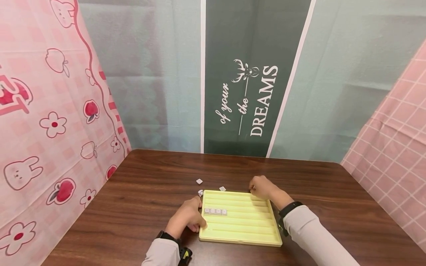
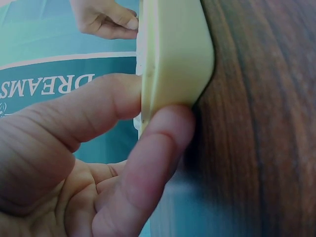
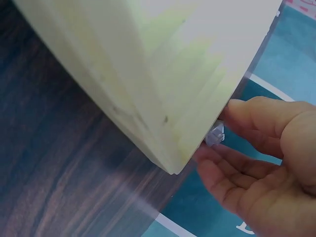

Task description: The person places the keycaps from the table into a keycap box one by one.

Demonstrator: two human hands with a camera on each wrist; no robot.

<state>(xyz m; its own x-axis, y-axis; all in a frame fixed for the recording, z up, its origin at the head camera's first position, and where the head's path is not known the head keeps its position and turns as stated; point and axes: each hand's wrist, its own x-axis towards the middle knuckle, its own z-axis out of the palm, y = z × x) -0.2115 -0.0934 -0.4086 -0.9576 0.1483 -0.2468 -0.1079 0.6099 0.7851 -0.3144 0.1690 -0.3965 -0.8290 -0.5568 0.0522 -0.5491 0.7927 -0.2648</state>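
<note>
A pale yellow ridged tray [image 1: 246,231] lies on the table. My left hand [image 1: 188,214] pinches its left edge, thumb on the rim and a finger against the outer side, as the left wrist view shows. Beyond the tray's far right edge, my right hand [image 1: 263,187] has its fingers bent around a small whitish keycap [image 3: 216,133], seen between thumb and fingers in the right wrist view. Inside the tray, several white keycaps [image 1: 215,211] stand side by side in one groove at the left. Their markings are too small to read.
Loose keycaps lie on the dark wooden table [image 1: 159,173]: one farther back [image 1: 199,181], one behind the tray [image 1: 222,188], and at least one by its far left corner [image 1: 200,192]. Patterned cloths [image 1: 179,74] hang behind and at both sides.
</note>
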